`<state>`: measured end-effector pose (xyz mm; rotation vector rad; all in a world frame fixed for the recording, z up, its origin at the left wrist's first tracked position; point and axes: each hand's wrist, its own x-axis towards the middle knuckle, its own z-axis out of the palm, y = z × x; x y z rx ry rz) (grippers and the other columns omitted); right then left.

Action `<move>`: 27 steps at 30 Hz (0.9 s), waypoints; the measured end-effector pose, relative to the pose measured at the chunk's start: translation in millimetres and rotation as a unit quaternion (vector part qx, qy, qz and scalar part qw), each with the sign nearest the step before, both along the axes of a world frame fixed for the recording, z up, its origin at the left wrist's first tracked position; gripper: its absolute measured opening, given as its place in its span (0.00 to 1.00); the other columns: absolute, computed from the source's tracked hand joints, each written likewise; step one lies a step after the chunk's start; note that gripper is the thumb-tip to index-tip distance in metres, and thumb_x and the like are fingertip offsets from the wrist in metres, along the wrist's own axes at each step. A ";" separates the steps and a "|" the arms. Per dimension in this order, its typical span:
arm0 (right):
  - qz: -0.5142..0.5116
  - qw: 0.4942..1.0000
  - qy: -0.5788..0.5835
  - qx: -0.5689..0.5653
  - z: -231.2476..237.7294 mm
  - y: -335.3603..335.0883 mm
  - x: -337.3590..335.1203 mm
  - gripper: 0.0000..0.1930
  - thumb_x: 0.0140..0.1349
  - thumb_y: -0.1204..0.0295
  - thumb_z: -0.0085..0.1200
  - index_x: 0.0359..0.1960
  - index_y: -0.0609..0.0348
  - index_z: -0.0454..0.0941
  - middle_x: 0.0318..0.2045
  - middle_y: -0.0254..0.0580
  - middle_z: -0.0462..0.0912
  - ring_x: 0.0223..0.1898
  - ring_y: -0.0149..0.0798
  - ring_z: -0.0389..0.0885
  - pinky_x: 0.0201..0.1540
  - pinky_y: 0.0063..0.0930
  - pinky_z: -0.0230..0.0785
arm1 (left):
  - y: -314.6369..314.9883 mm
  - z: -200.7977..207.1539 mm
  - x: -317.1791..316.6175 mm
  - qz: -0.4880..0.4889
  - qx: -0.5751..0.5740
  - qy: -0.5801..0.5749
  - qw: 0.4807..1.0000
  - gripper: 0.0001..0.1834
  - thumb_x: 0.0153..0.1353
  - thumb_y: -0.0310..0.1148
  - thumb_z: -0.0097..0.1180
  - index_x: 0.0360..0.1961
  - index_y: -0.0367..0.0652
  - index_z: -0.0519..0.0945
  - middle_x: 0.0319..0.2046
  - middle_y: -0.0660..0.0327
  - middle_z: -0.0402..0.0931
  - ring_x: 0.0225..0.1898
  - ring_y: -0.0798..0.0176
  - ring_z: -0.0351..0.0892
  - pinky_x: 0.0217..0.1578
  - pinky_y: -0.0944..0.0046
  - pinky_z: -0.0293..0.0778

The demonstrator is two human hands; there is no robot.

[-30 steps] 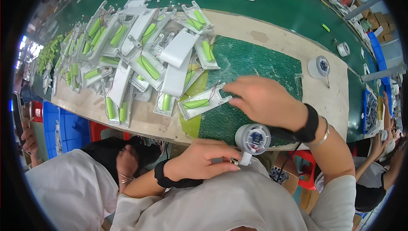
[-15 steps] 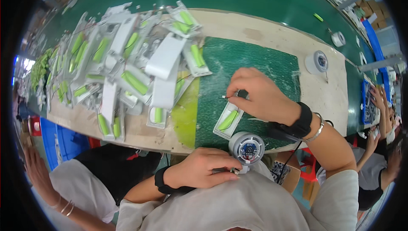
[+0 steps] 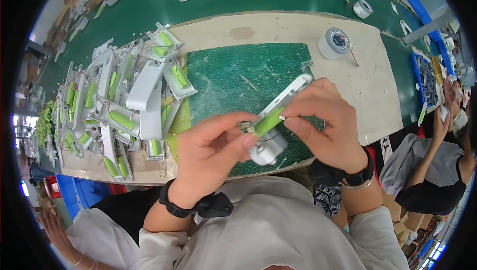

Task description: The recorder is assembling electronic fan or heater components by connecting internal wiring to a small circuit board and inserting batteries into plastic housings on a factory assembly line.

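My left hand (image 3: 211,148) is closed, its thumb pressing near the end of a green cylindrical battery (image 3: 271,121). A small circuit board (image 3: 245,127) shows between its fingertips. The battery lies along a long white plastic handle shell (image 3: 288,93), held tilted above the green mat. Below it hangs a grey round housing (image 3: 269,148), partly covered by my left fingers. My right hand (image 3: 325,123) is closed at the battery's other side, pinching a small white connector plug (image 3: 281,117); its fingers also hide part of the shell.
A heap of white shells with green batteries (image 3: 119,106) covers the bench's left side. The green mat (image 3: 233,66) lies on a tan board (image 3: 372,96). A grey round housing with wires (image 3: 334,44) stands at right. Co-workers sit on both sides; a blue bin (image 3: 82,193) is lower left.
The grey housing and the shell with its battery have come up together between my hands. My left hand has risen from my lap; the right has moved to the battery. The view has shifted right.
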<state>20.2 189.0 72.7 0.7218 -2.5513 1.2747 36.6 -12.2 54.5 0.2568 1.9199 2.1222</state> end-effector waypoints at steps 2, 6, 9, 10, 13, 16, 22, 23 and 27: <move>-0.016 0.999 0.029 0.006 6.0 -3.2 6.1 0.05 0.45 0.76 0.56 0.25 0.52 0.76 0.23 0.29 0.75 0.28 0.36 0.68 0.38 0.30 0.54 | 12.7 3.1 2.5 -0.009 0.001 0.001 1.000 0.13 0.56 0.21 0.52 0.44 0.35 0.75 0.27 0.62 0.72 0.24 0.75 0.73 0.24 0.77 0.69; -0.039 0.995 0.081 0.049 5.7 4.7 10.0 0.06 0.42 0.76 0.55 0.22 0.51 0.73 0.23 0.28 0.73 0.30 0.37 0.67 0.38 0.31 0.55 | 25.9 1.3 5.9 0.010 0.005 -0.022 1.000 0.13 0.58 0.22 0.50 0.45 0.35 0.75 0.27 0.62 0.72 0.25 0.74 0.73 0.24 0.77 0.69; -0.027 0.992 0.112 0.059 2.4 2.9 14.7 0.06 0.40 0.76 0.55 0.21 0.50 0.72 0.23 0.28 0.73 0.30 0.37 0.67 0.37 0.31 0.55 | 26.4 3.4 12.4 0.028 -0.023 -0.009 0.999 0.12 0.58 0.23 0.50 0.44 0.37 0.75 0.25 0.62 0.72 0.24 0.73 0.73 0.25 0.75 0.69; -0.025 0.987 0.140 0.068 1.5 1.6 14.9 0.06 0.39 0.76 0.56 0.21 0.50 0.72 0.23 0.28 0.72 0.30 0.37 0.67 0.37 0.32 0.55 | 28.3 7.5 12.1 0.025 -0.091 0.044 0.995 0.12 0.56 0.23 0.51 0.43 0.37 0.75 0.24 0.61 0.72 0.23 0.70 0.73 0.25 0.73 0.69; -0.015 0.989 0.129 0.065 3.7 4.0 17.1 0.07 0.38 0.77 0.56 0.21 0.53 0.73 0.23 0.31 0.72 0.29 0.38 0.67 0.36 0.32 0.56 | 29.4 8.7 9.6 0.021 -0.191 0.170 0.967 0.12 0.54 0.24 0.53 0.41 0.37 0.76 0.23 0.59 0.72 0.22 0.64 0.73 0.24 0.69 0.68; 0.011 0.995 0.088 0.052 5.8 7.7 19.5 0.08 0.37 0.79 0.56 0.22 0.55 0.74 0.23 0.33 0.73 0.29 0.40 0.67 0.35 0.31 0.57 | 30.2 6.0 10.8 0.018 -0.227 0.273 0.935 0.13 0.50 0.23 0.55 0.40 0.38 0.77 0.22 0.57 0.72 0.22 0.60 0.72 0.24 0.66 0.67; 0.023 0.997 0.055 0.046 6.7 8.2 27.4 0.07 0.39 0.79 0.54 0.22 0.55 0.72 0.23 0.33 0.72 0.28 0.40 0.66 0.35 0.32 0.56 | 31.9 1.1 16.0 0.021 -0.228 0.359 0.905 0.14 0.45 0.21 0.57 0.37 0.36 0.78 0.23 0.57 0.73 0.21 0.59 0.71 0.22 0.65 0.67; 0.008 0.995 0.088 0.043 4.5 5.4 29.2 0.07 0.40 0.78 0.54 0.23 0.55 0.71 0.23 0.33 0.71 0.27 0.39 0.66 0.34 0.32 0.55 | 32.0 2.5 16.8 0.030 -0.240 0.363 0.900 0.15 0.44 0.20 0.57 0.37 0.35 0.78 0.23 0.57 0.73 0.21 0.59 0.71 0.22 0.65 0.67; -0.085 0.990 0.107 0.021 -8.0 -10.1 50.6 0.07 0.41 0.80 0.54 0.25 0.57 0.73 0.23 0.34 0.72 0.27 0.39 0.66 0.33 0.32 0.55 | 34.2 -2.2 16.1 0.059 -0.224 0.393 0.890 0.16 0.42 0.19 0.58 0.36 0.35 0.78 0.22 0.57 0.73 0.21 0.59 0.71 0.21 0.66 0.67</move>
